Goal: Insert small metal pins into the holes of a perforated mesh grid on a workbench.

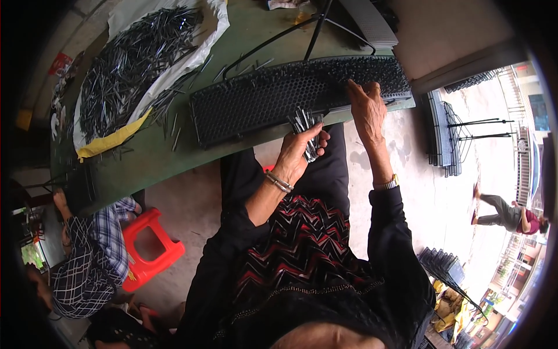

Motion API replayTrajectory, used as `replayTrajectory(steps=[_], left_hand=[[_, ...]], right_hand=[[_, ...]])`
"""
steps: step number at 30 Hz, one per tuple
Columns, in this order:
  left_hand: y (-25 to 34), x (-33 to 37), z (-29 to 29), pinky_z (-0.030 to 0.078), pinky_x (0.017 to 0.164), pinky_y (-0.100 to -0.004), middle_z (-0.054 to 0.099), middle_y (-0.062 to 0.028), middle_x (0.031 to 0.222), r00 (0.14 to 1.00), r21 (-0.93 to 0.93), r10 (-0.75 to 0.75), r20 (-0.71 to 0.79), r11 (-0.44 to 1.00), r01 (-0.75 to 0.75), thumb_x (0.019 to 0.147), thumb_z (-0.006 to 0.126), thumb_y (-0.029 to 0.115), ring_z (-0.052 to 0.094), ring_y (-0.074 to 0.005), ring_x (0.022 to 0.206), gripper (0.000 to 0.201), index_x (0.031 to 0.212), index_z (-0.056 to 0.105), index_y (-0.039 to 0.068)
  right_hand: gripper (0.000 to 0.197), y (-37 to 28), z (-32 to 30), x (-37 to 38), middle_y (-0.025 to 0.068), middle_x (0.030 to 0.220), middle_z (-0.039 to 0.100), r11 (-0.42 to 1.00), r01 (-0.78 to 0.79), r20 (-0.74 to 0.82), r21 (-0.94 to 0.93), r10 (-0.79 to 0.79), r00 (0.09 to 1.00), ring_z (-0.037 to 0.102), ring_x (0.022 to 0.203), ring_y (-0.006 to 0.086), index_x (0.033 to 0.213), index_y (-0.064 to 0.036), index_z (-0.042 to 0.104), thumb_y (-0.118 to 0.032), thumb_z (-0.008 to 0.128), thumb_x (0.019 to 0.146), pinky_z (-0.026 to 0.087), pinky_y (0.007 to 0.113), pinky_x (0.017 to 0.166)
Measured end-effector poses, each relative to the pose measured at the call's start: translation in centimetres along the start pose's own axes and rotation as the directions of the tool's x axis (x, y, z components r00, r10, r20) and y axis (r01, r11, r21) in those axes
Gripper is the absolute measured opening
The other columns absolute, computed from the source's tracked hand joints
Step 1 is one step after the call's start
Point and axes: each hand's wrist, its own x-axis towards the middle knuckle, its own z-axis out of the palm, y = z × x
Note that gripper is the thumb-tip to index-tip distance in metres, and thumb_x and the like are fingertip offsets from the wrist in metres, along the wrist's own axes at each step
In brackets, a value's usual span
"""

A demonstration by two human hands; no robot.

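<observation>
Left hand [294, 156] curled round strips [301, 121], right hand [368, 110], hold unclear, half-curled over perforated tray [250, 107].

Right grip [367, 110]: too small to tell whether it pinches anything at the mesh panel [261, 104]
Left grip [297, 152]: covers part of the strip bundle [301, 121]
Pale bag [218, 29]: cut off by the top edge
Counter [139, 174]: far side cut off above
Co-worker [84, 270]: partly lost in the dark rim
</observation>
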Motion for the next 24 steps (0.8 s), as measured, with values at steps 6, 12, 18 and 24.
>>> replayTrajectory(steps=[6,12,18,24], left_hand=[[0.4,-1.1,1.3,0.043,0.051,-0.0247,0.067,-0.0066,0.076,0.997,0.101,0.071,-0.036,0.993,-0.067,0.084,0.067,0.019,0.062,-0.0136,0.065,0.016,0.09,0.063,0.005],[-0.2,-1.1,1.5,0.042,0.05,-0.0254,0.068,-0.0071,0.078,0.999,0.225,0.043,-0.03,0.974,-0.035,0.084,0.067,0.019,0.065,-0.0136,0.068,0.017,0.094,0.065,0.006],[0.2,-0.2,0.5,0.055,0.07,-0.0363,0.068,-0.0105,0.092,0.996,-0.007,-0.051,-0.069,0.999,0.051,0.084,0.068,0.016,0.067,-0.0226,0.083,0.02,0.101,0.063,0.007],[-0.1,0.6,-0.5,0.05,0.06,-0.0281,0.064,-0.0087,0.087,0.997,-0.041,-0.04,-0.062,0.998,0.038,0.088,0.064,0.017,0.061,-0.0149,0.072,0.021,0.104,0.062,0.005]], right_hand=[[0.023,-2.2,-3.8,-1.1,0.0111,0.089,0.058,0.855,-0.197,0.289,0.48,0.058,0.956,0.059,0.081,0.02,0.105,-0.0056,0.066,-0.02,0.063,0.088,0.047,0.033,0.069],[0.012,-3.8,-6.4,-2.8,0.0084,0.074,0.061,0.508,-0.503,0.592,0.699,-0.016,0.806,0.062,0.066,0.0166,0.091,0.0034,0.059,-0.008,0.059,0.087,0.049,0.029,0.062],[0.007,-2.6,-5.2,-2.0,0.0078,0.071,0.063,0.733,-0.331,0.105,0.593,0.337,0.935,0.059,0.06,0.0133,0.092,-0.0015,0.059,-0.006,0.057,0.088,0.046,0.027,0.058],[0.005,0.0,-1.3,-1.1,0.0079,0.07,0.062,0.845,-0.247,-0.089,0.475,0.325,0.941,0.059,0.06,0.0149,0.091,-0.0039,0.059,-0.007,0.057,0.088,0.046,0.029,0.057]])
